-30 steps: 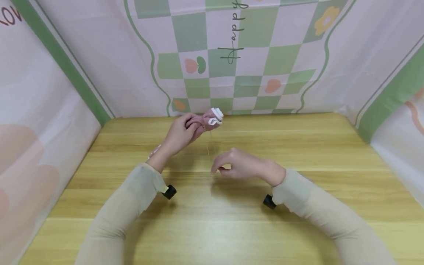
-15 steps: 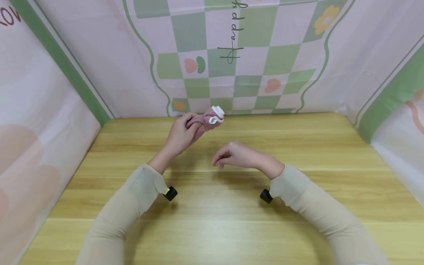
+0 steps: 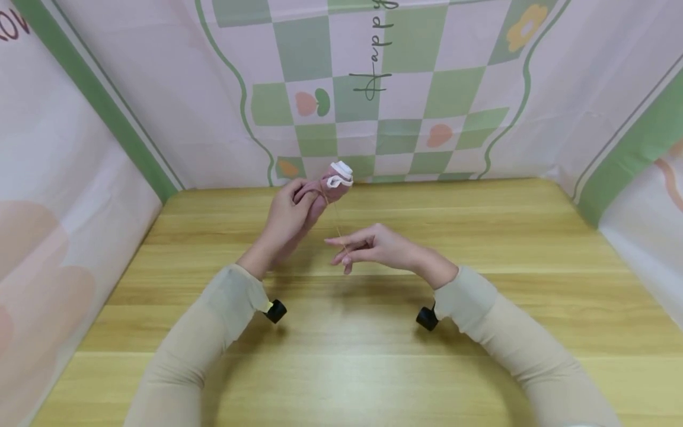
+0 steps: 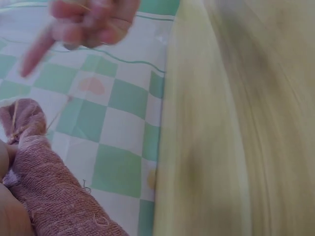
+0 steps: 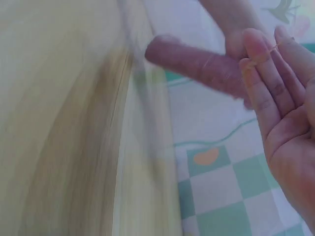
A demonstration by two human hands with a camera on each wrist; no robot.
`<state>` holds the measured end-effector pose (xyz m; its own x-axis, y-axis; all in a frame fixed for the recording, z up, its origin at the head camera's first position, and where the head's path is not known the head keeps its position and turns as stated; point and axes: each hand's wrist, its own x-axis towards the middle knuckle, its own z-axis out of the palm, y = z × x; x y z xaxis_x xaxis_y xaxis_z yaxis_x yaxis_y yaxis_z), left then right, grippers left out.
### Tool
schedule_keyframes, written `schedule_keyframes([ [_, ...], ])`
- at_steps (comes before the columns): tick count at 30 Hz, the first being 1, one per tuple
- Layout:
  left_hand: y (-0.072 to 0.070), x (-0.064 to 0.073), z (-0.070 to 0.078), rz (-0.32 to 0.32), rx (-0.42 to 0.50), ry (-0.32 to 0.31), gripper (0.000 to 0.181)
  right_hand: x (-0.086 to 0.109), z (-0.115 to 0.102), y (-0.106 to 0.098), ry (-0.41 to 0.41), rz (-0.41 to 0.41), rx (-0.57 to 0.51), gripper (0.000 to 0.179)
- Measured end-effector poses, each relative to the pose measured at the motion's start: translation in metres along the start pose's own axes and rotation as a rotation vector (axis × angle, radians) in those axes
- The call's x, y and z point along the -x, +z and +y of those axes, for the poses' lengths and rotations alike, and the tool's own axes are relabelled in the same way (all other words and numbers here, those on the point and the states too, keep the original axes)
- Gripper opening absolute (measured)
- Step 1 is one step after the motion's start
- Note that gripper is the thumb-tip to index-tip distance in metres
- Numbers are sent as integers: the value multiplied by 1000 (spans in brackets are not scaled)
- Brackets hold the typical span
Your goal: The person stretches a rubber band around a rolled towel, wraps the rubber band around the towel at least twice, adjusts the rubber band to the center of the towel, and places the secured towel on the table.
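Note:
A rolled-up dusky pink towel (image 3: pixel 316 209) with a white folded end slants up over the far part of the table. My left hand (image 3: pixel 284 214) grips it just below that end, thumb across the roll. A thin tan rubber band (image 3: pixel 337 219) circles the towel near the white end and stretches down to my right hand (image 3: pixel 376 246). There the index finger points out while the thumb and other fingers hold the band. In the right wrist view the band (image 5: pixel 269 50) crosses the fingertips. Terry cloth texture shows on the towel (image 4: pixel 59 191) in the left wrist view.
The wooden table (image 3: pixel 341 356) spreads under both arms. Behind it hangs a green-and-white checked cloth (image 3: pixel 405 136), with pale cloth walls at either side. A small black device (image 3: pixel 276 311) sits under the left cuff, another black device (image 3: pixel 427 318) under the right.
The right hand has risen slightly and moved left; its bunched fingers have spread, with the index now extended. The towel's white end has tipped up and a little left in the left hand's grip.

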<state>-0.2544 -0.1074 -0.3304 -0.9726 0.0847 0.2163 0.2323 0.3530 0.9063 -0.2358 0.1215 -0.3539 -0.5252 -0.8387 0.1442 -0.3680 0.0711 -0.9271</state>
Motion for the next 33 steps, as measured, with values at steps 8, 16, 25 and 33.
schedule_keyframes([
  [8, 0, -2, 5, 19, 28, 11, 20, -2, 6, -10, 57, -25, 19, 29],
  [16, 4, -4, 10, 59, 59, 28, 19, 1, 18, -10, -152, 124, -709, 75],
  [25, 12, -5, 13, 84, 98, 56, 17, -10, 0, 10, -326, 383, -1499, 36],
  [33, 18, -2, 7, 80, 83, 102, 13, -21, -25, 8, -258, 831, -1642, 32],
])
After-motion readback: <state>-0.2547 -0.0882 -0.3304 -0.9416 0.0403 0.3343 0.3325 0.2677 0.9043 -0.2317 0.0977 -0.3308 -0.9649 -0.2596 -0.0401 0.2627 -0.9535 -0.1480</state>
